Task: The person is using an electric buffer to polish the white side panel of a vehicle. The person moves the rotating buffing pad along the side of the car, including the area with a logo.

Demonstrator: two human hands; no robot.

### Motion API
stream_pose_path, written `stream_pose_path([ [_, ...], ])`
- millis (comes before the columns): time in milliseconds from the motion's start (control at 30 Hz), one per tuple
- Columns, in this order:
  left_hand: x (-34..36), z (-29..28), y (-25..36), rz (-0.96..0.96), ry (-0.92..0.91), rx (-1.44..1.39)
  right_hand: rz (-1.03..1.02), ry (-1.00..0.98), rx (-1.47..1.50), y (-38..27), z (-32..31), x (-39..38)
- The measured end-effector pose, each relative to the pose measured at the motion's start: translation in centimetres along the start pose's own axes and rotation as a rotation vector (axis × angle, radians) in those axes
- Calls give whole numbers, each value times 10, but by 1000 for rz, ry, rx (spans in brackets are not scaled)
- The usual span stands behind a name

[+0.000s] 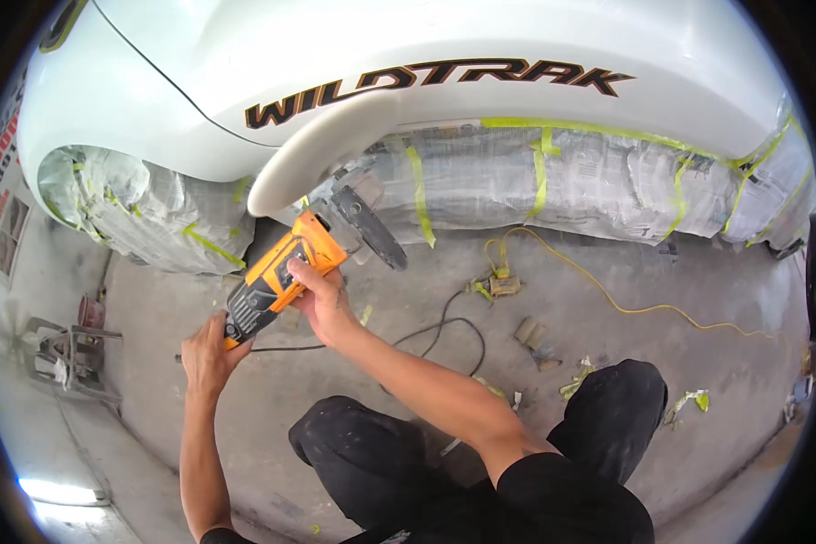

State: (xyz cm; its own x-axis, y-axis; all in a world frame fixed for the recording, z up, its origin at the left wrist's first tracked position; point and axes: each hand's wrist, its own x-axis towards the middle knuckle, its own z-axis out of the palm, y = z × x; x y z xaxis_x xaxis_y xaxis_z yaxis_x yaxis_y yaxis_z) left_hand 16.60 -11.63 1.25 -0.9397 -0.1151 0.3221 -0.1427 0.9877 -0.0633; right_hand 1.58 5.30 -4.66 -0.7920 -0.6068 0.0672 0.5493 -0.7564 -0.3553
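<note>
left hand [208,352] closed round near end of orange polisher [281,270], right hand [326,304] round its middle, fingertips hidden underneath. polisher sat left of centre; couldn't tell if pad [322,150] touched white car [426,41].

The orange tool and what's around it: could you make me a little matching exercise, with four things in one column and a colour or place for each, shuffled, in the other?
Column one:
1. Power tool
2. Left hand
3. Yellow cord
4. Car body

Column two:
A. White, with dark lettering
B. On the lower end of the power tool
C. Mainly orange and black
D. Across the floor, on the picture's right

Pairs: 1-C; 2-B; 3-D; 4-A
</note>
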Motion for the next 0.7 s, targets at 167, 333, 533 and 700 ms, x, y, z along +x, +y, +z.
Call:
stream_pose_path([
  [167,-2,-23,23,71,49,152,23,-71,155,-5,-13,2],
  [333,20,-38,83,125,62,217,-65,-65,221,-47,-35,-11],
  [533,64,-48,154,227,48,195,-244,-12,91,-130,-51,-40],
  [700,93,-40,187,369,54,162,-326,-50,40,-179,-66,-51],
])
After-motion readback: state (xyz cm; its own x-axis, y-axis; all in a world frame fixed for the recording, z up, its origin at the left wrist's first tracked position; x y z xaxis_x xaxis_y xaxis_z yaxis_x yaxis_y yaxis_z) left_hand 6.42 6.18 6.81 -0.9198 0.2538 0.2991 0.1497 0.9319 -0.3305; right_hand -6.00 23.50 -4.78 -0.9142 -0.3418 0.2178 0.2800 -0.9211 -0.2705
